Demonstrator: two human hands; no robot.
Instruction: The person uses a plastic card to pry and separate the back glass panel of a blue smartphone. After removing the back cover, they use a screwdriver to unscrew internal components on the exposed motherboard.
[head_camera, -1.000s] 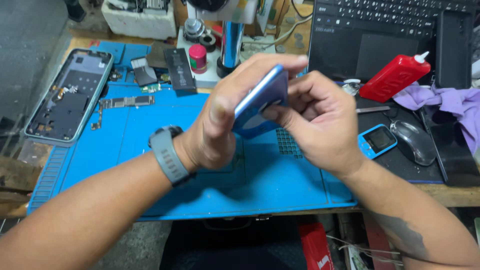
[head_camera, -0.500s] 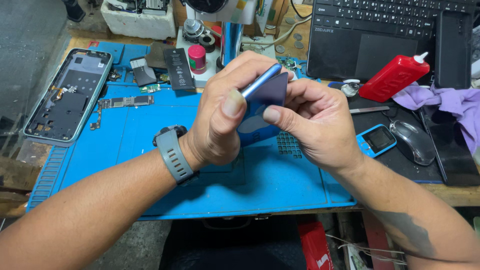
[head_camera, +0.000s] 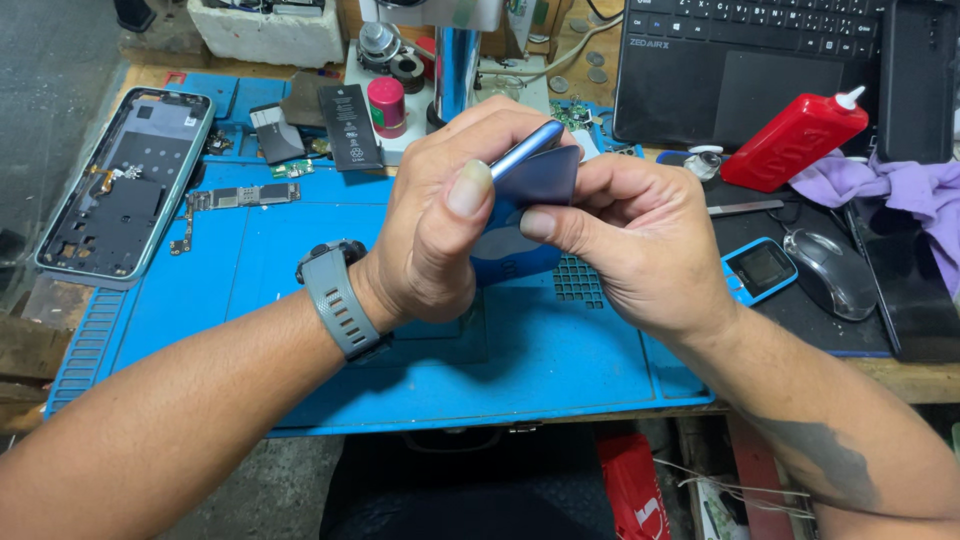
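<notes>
Both of my hands hold a blue smartphone (head_camera: 525, 215) upright above the blue work mat (head_camera: 300, 250). My left hand (head_camera: 440, 215), with a grey watch on its wrist, wraps the phone's left side, thumb on its face. On the right, my right hand (head_camera: 640, 240) grips the phone, its thumb pressed on the dark upper part of the face. Most of the phone is hidden by my fingers.
An opened phone frame (head_camera: 120, 185) lies at the mat's left, with a circuit board (head_camera: 240, 195) and a black battery (head_camera: 348, 125) near it. A red squeeze bottle (head_camera: 790, 140), laptop (head_camera: 750, 60), mouse (head_camera: 832, 272), purple cloth (head_camera: 890, 185) and small blue device (head_camera: 758, 270) sit right.
The phone has been turned from a tilted, flatter pose to more upright, and my left thumb has come round onto its face. Both hands stay above the mat's middle.
</notes>
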